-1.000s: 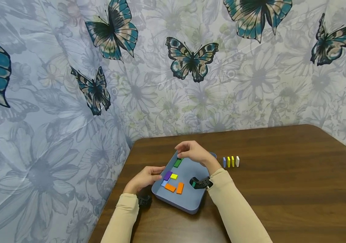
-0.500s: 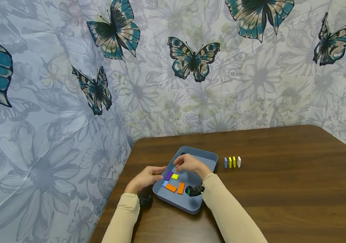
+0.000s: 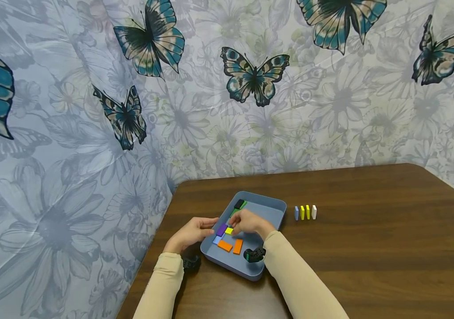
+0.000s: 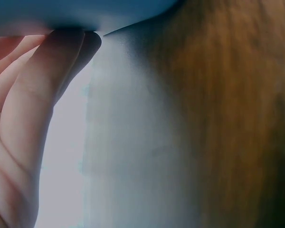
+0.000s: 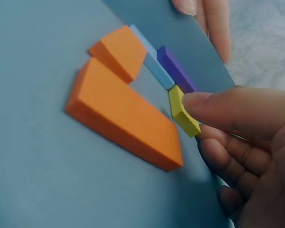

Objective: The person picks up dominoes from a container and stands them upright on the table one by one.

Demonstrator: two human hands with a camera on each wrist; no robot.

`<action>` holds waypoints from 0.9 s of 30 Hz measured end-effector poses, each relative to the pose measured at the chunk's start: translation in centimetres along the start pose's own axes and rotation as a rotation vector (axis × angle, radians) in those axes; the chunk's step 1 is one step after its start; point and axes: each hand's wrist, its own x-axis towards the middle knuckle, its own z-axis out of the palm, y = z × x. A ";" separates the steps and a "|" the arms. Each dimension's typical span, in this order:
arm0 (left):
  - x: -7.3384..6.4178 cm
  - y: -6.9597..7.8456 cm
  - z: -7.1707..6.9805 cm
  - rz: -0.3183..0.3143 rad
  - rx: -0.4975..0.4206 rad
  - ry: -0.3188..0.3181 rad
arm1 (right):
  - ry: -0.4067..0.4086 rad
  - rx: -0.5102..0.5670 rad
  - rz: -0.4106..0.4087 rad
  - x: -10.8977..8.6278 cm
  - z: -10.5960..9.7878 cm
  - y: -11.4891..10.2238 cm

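My left hand (image 3: 189,235) grips the left rim of a blue-grey tray (image 3: 260,209), thumb over the edge and fingers outside. Inside the tray, my right hand (image 3: 248,221) pinches a small yellow block (image 5: 180,111) between thumb and fingers; the fingertips behind it are partly hidden. Beside the yellow block, a purple block (image 5: 175,69) and a light blue block (image 5: 154,61) lie along the tray wall. Two orange blocks (image 5: 126,116) lie nearer to me. At the far left end are a black block (image 3: 239,204) and green blocks (image 3: 244,204), partly covered by the right hand.
On the brown table (image 3: 370,230), right of the tray, several thin blocks stand upright in a row: a blue one (image 3: 296,213), two yellow ones (image 3: 302,212) and a white one (image 3: 314,212). A butterfly-patterned wall covering (image 3: 255,133) hangs behind the table.
My right hand has moved from the black block at the tray's far end towards me, down to the yellow block. The left hand stays on the rim.
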 end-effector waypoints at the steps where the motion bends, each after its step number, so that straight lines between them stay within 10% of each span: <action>1: 0.0 0.0 0.0 -0.003 0.002 0.001 | -0.001 -0.006 0.001 0.0 0.0 0.0; 27: 0.0 0.0 0.1 0.001 0.029 0.006 | 0.017 -0.180 0.020 -0.2 0.4 -0.8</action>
